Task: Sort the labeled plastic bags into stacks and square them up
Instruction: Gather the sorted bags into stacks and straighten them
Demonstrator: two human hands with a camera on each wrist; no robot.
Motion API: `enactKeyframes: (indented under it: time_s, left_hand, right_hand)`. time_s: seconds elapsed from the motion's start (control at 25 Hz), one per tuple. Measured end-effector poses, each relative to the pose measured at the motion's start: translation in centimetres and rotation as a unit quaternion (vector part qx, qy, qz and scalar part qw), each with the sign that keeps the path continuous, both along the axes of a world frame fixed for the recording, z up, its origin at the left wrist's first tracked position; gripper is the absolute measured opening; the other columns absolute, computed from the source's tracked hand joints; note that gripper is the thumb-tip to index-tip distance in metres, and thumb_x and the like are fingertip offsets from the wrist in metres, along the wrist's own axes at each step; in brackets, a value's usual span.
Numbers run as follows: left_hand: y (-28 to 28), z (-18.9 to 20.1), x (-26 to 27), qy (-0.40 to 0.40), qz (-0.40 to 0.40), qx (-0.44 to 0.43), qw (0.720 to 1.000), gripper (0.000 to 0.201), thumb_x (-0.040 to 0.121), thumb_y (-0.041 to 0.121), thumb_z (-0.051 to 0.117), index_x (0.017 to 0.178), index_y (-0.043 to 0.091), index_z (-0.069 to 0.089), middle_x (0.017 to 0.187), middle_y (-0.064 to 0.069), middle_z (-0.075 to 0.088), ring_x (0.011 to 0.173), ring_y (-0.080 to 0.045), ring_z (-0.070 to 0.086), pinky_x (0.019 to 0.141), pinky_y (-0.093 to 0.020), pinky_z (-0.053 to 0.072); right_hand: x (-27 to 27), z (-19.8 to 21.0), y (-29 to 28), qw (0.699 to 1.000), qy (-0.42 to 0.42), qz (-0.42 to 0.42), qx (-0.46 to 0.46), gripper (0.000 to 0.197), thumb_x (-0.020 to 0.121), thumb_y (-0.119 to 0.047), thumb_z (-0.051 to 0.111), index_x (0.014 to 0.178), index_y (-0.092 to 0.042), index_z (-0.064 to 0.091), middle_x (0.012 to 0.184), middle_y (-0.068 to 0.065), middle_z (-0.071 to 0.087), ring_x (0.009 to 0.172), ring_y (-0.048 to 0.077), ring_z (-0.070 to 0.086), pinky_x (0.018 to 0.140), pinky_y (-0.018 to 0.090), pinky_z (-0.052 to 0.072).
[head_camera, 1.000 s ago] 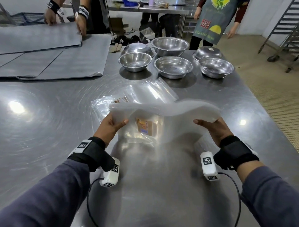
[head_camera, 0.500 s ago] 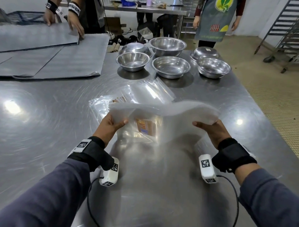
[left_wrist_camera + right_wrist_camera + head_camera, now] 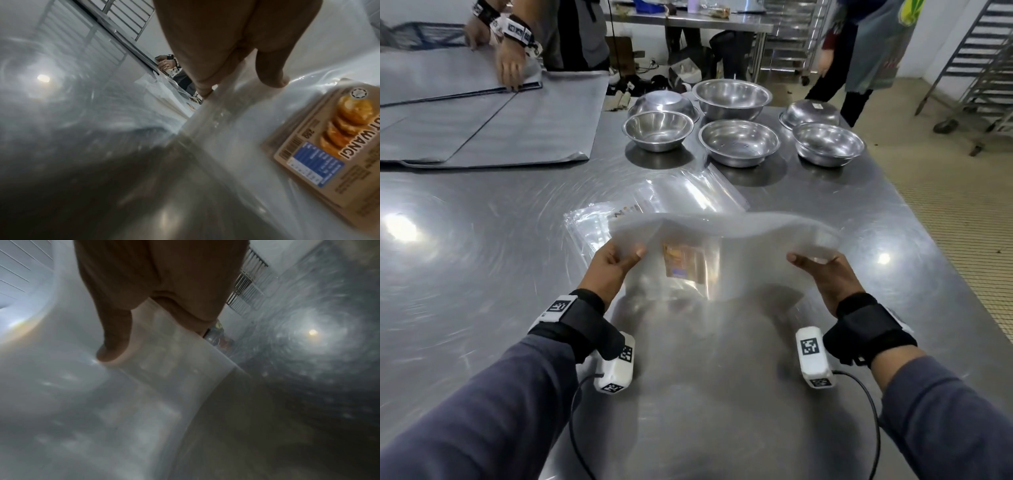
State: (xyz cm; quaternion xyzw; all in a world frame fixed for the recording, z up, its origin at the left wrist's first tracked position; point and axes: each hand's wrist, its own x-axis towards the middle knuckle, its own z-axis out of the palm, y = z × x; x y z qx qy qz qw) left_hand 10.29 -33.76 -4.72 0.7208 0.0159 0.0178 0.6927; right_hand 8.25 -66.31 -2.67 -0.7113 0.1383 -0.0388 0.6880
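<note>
Both hands, left hand [image 3: 616,262] and right hand [image 3: 825,274], pinch the bag stack [image 3: 722,240] in curled fingers [image 3: 271,73].

A scratched stainless steel table [image 3: 482,274] fills the scene. At its far middle, six round steel bowls [image 3: 739,142] are grouped, two of them turned upside down. Large flat grey sheets [image 3: 524,133] are spread at the far left, pressed by another person's hands [image 3: 508,65]. An aproned person [image 3: 873,44] is seen far right, beside metal racks [image 3: 979,65].
</note>
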Motion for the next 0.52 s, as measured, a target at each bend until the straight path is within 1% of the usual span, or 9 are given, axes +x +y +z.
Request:
enactKeyframes:
  time_s: [0.08,0.16,0.2,0.24,0.28,0.32,0.4,0.44,0.52]
  left_hand:
    - [0.4,0.1,0.1,0.005,-0.021,-0.004,1.0,0.035,0.088,0.001,0.058,0.122,0.007,0.051,0.106,0.002,0.064,0.092,-0.001,0.064,0.073,-0.009,0.049]
    - [0.8,0.2,0.5,0.022,-0.042,-0.027,0.999,0.052,0.08,0.0,0.066,0.127,0.01,0.046,0.113,0.0,0.062,0.101,-0.007,0.061,0.079,-0.015,0.05]
    - [1.1,0.3,0.7,0.031,-0.048,-0.037,0.998,0.059,0.075,0.001,0.068,0.128,0.012,0.046,0.116,-0.002,0.061,0.105,-0.01,0.059,0.083,-0.018,0.049]
    - [1.2,0.4,0.8,0.036,-0.05,-0.044,0.997,0.06,0.073,0.003,0.068,0.128,0.013,0.046,0.118,-0.002,0.061,0.108,-0.012,0.058,0.087,-0.021,0.047]
    - [1.2,0.4,0.9,0.035,-0.05,-0.047,0.997,0.057,0.074,0.005,0.068,0.127,0.013,0.049,0.118,-0.001,0.063,0.108,-0.012,0.059,0.09,-0.022,0.047]
    - [1.2,0.5,0.8,0.033,-0.046,-0.043,0.997,0.051,0.076,0.007,0.069,0.124,0.013,0.052,0.115,0.001,0.065,0.106,-0.01,0.061,0.09,-0.022,0.047]
    - [1.1,0.5,0.8,0.032,-0.035,-0.036,0.998,0.042,0.081,0.004,0.067,0.122,0.008,0.055,0.108,0.004,0.067,0.1,-0.008,0.063,0.087,-0.019,0.048]
    - [1.2,0.5,0.9,0.034,-0.034,-0.04,0.998,0.045,0.081,0.002,0.066,0.124,0.004,0.053,0.107,0.003,0.066,0.1,-0.009,0.062,0.085,-0.018,0.049]
    - [1.6,0.5,1.2,0.037,-0.054,-0.055,0.996,0.065,0.069,0.009,0.074,0.129,0.002,0.049,0.111,-0.002,0.064,0.104,-0.014,0.06,0.082,-0.018,0.05]
  right_hand:
    - [-0.2,0.1,-0.1,1.0,0.011,0.016,-0.01,0.012,0.076,-0.007,0.073,0.084,-0.014,0.067,0.087,0.003,0.07,0.081,0.013,0.065,0.08,0.021,0.05]
    - [-0.1,0.1,-0.1,1.0,0.016,0.009,-0.011,0.013,0.075,-0.007,0.074,0.083,-0.014,0.067,0.089,0.004,0.069,0.083,0.015,0.065,0.084,0.025,0.049]
    - [0.0,0.1,-0.1,1.0,0.014,0.0,-0.003,0.011,0.076,-0.007,0.072,0.084,-0.013,0.068,0.09,0.005,0.069,0.083,0.015,0.064,0.084,0.025,0.048]
    - [0.1,0.0,-0.2,1.0,0.015,-0.007,0.005,0.01,0.078,-0.007,0.071,0.088,-0.01,0.068,0.091,0.005,0.068,0.082,0.013,0.064,0.082,0.023,0.048]
    - [0.1,0.0,-0.2,1.0,0.017,-0.011,0.008,0.013,0.08,-0.008,0.069,0.093,-0.007,0.069,0.092,0.005,0.068,0.082,0.01,0.064,0.079,0.019,0.047]
    - [0.2,0.0,-0.2,1.0,0.02,-0.011,0.011,0.016,0.081,-0.007,0.067,0.097,-0.006,0.068,0.092,0.004,0.068,0.081,0.008,0.064,0.077,0.017,0.047]
    - [0.1,0.0,-0.1,1.0,0.022,-0.004,0.019,0.016,0.081,-0.003,0.066,0.097,-0.006,0.067,0.09,0.003,0.068,0.081,0.01,0.064,0.08,0.021,0.047]
    - [0.1,0.1,0.1,1.0,0.025,0.005,0.016,0.018,0.08,-0.001,0.066,0.098,-0.007,0.066,0.09,0.003,0.068,0.083,0.013,0.063,0.082,0.024,0.047]
    - [0.0,0.2,0.4,0.999,0.026,0.028,0.007,0.024,0.079,-0.002,0.068,0.102,-0.008,0.065,0.092,0.003,0.068,0.086,0.015,0.064,0.082,0.025,0.048]
